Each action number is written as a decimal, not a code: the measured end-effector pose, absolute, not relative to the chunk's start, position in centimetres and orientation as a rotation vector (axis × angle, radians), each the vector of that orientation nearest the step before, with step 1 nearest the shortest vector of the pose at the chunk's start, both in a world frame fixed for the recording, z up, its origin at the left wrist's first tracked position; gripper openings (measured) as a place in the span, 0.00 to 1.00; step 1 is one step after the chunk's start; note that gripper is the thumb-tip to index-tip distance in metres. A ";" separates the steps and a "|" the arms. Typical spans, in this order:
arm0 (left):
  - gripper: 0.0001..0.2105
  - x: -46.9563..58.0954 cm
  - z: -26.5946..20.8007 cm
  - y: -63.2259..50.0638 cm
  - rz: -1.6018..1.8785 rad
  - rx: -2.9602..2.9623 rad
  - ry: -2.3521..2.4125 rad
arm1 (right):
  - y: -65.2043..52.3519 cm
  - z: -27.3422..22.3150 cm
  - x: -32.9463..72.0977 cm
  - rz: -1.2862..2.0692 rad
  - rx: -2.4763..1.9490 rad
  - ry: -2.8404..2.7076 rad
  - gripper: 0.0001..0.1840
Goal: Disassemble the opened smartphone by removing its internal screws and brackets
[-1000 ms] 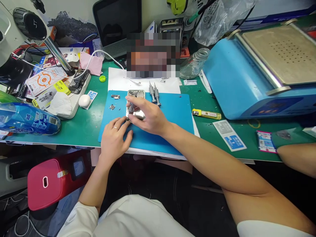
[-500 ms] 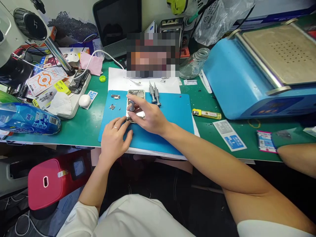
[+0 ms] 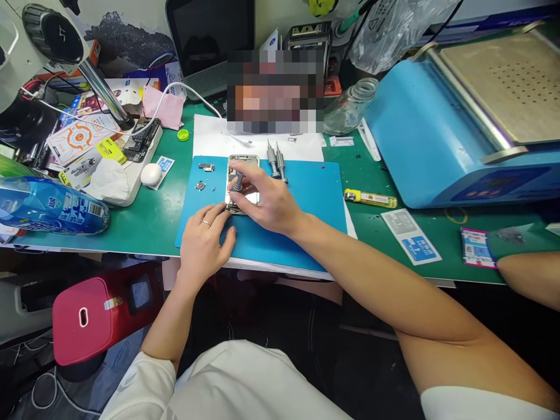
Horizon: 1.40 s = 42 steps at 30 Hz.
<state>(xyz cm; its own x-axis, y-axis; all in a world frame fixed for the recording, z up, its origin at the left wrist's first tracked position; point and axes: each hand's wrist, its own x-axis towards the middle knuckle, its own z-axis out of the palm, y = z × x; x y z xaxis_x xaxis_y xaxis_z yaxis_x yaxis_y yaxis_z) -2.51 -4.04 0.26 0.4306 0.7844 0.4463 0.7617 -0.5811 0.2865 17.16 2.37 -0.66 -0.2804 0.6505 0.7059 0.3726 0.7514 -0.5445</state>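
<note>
An opened phone with its inner parts bare [image 3: 251,160] lies upright on the blue mat [image 3: 315,204]. My right hand [image 3: 276,201] pinches a small grey screwdriver [image 3: 238,181], held upright over the phone; its tip is hidden from view. At the phone's lower left corner, the fingertips of my left hand [image 3: 203,236] touch its edge, fingers stretched and thumb apart. Left of the phone sit a small metal-and-black part [image 3: 206,167] and a smaller loose piece [image 3: 200,185]. Two more grey screwdrivers [image 3: 276,162] lie on the mat's upper right part.
A blue machine with a perforated plate [image 3: 406,146] fills the right side. A yellow cutter [image 3: 371,198] lies near it, with a glass jar [image 3: 352,108] behind. On the left are a blue bottle [image 3: 52,205] and a microscope stand [image 3: 102,87]. Another person's arm [image 3: 534,277] shows at right.
The whole view has shifted slightly. My right hand keeps the screwdriver over the phone, and my left fingertips stay at its lower corner.
</note>
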 end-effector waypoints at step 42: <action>0.21 -2.7 0.8 -3.7 0.619 2.650 1.377 | 2.5 -0.8 17.3 0.388 -0.820 -1.841 0.29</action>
